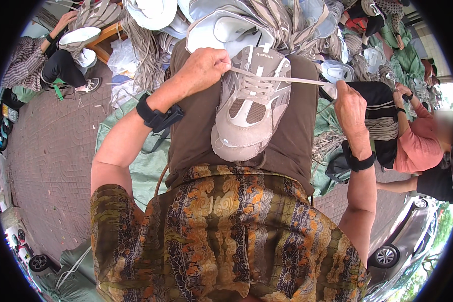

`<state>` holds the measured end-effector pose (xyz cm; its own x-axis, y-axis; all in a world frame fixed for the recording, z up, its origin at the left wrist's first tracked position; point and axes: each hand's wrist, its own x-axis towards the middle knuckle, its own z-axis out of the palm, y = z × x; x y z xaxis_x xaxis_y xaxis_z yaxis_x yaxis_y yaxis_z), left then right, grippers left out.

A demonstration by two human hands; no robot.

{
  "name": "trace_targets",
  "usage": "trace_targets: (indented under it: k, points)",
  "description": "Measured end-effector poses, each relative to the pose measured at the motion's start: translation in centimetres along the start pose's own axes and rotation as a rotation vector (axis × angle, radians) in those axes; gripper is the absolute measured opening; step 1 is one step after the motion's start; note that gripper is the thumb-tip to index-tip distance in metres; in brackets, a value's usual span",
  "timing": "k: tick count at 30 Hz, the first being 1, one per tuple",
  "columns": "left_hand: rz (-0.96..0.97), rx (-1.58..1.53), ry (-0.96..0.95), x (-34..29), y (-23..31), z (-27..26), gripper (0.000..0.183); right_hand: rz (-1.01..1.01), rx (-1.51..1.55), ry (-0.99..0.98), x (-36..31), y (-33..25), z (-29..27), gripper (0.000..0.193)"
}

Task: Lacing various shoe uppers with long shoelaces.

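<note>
A beige and grey sneaker upper [255,103] rests on my lap, toe toward my body and tongue pointing away. Flat beige lace criss-crosses its eyelets. My left hand [205,70] is closed in a pinch on the lace beside the upper's left eyelets. To the right, my right hand [351,105] is closed around the other length of the shoelace [299,80], which runs taut across the upper between both hands. Black bands sit on both wrists, the left one carrying a small dark device.
Beyond my knees lie piled white and grey shoe uppers [231,27] and bundles of laces [146,55]. A person in a pink top [418,146] sits at right, another in a striped sleeve [25,63] at far left. Green sheeting [128,146] covers paving; a parked car [402,236] stands lower right.
</note>
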<state>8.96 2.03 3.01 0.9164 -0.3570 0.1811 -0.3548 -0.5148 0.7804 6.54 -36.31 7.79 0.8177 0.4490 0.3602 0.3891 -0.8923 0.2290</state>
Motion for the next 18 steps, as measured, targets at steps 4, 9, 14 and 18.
trace_targets:
  k: [4, 9, 14, 18]
  points:
    - [0.388, 0.385, 0.083, -2.1, 0.5, -1.1, 0.015, 0.096, -0.041, -0.040, -1.6, 1.6, -0.6, 0.008]
    - [0.604, 0.653, 0.190, -4.7, 0.7, -2.4, 0.033, 0.179, 0.012, -0.061, -2.9, 2.8, -1.6, 0.004]
    - [0.508, 0.785, 0.299, -5.1, -1.3, -1.9, 0.028, 0.240, 0.020, -0.055, -4.7, 4.5, -2.3, 0.007]
    - [0.430, 0.786, 0.387, -6.2, -4.9, -2.0, 0.026, 0.334, 0.076, -0.083, -7.3, 7.1, -1.6, 0.010]
